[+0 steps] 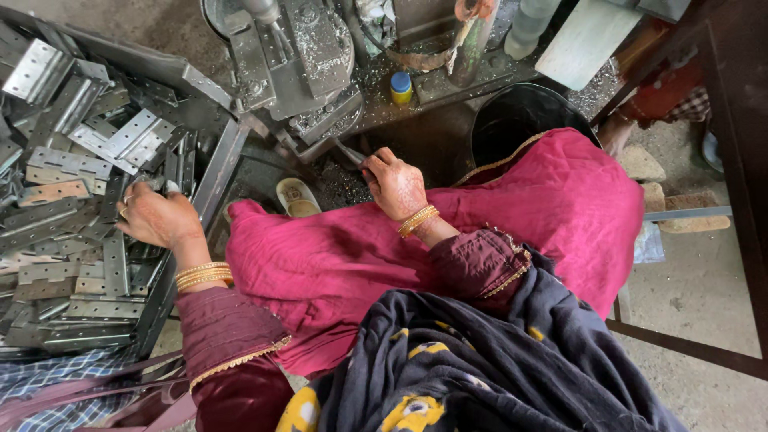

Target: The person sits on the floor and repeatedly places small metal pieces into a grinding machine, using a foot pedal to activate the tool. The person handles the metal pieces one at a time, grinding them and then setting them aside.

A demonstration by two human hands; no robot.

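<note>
Two hands at work: left hand [158, 218] rests on the heap of flat grey steel hinge plates [76, 168] in the metal tray [214, 172], near its right edge, fingers curled, apparently gripping one plate. Right hand [394, 184] pinches a thin metal piece [349, 152] at the grey press machine's [292, 60] base.

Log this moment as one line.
left hand: reaching into hinge pile | right hand: holding metal piece at machine

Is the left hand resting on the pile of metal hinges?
Yes, the left hand lies on the heap of metal hinges in the tray at the left.
</note>
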